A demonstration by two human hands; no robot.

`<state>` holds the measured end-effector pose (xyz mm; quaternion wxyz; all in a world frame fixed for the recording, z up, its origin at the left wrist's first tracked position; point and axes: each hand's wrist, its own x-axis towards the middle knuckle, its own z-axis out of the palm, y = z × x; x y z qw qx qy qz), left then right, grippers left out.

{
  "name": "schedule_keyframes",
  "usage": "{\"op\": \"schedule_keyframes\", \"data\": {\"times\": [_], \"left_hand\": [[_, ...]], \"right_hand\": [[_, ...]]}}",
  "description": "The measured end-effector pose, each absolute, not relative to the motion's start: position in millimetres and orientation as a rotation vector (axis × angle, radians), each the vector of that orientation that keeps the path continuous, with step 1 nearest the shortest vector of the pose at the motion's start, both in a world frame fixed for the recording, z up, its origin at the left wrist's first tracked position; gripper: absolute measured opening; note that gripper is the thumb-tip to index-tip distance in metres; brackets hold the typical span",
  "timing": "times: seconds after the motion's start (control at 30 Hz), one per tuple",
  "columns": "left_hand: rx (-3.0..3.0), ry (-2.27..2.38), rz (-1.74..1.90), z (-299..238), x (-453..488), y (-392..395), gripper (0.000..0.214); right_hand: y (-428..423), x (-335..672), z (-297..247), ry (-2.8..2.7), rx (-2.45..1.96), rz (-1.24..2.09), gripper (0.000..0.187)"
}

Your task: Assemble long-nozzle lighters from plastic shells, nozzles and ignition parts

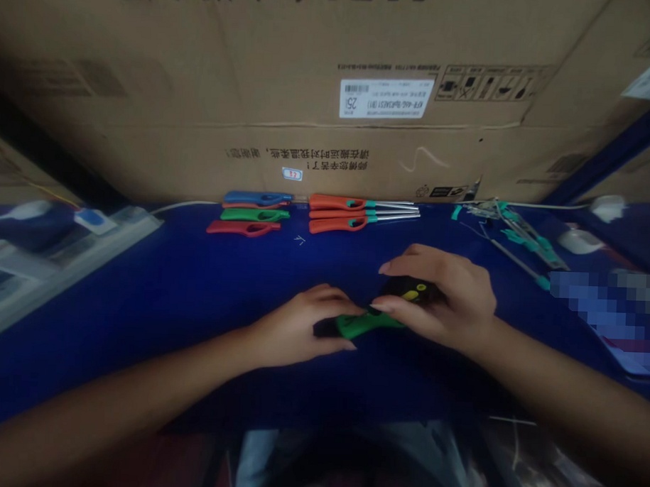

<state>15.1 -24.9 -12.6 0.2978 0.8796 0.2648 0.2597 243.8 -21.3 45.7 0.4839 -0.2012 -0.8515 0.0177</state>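
My left hand [301,324] and my right hand [443,297] meet over the middle of a blue table [168,288]. Between them lies a green and black lighter body [365,321]. The left fingers pinch its left end. My right hand wraps over its right end, where a black part with a yellow mark [413,293] shows under the fingers. Further back lie three orange long-nose lighters [358,213] with metal tubes, and to their left a blue [257,197], a green [254,214] and a red handle shell [243,228].
A big cardboard box [330,87] stands along the table's back edge. Loose teal-tipped metal parts [517,232] lie at the back right. A white tray or device [63,241] sits at the left. The right edge holds a blurred patch.
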Motion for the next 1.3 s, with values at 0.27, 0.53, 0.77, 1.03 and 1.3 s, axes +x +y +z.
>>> {"op": "schedule_keyframes", "data": {"times": [0.27,0.53,0.77,1.03,1.3], "left_hand": [[2.314,0.704,0.697,-13,15,-24,0.039],[2.331,0.692,0.693,-13,15,-24,0.037],[2.335,0.694,0.699,-13,15,-24,0.039],[2.321,0.696,0.703,-12,15,-24,0.038],[2.314,0.695,0.689,-12,15,-24,0.038]], "right_hand": [[-28,242,48,-2.137,-0.44,0.31,0.032],[-27,246,50,-2.221,-0.515,0.22,0.038],[-24,247,47,-2.102,-0.532,-0.041,0.032],[-27,248,55,-2.177,-0.484,0.359,0.041],[-30,249,57,-2.193,-0.545,0.225,0.044]]}}
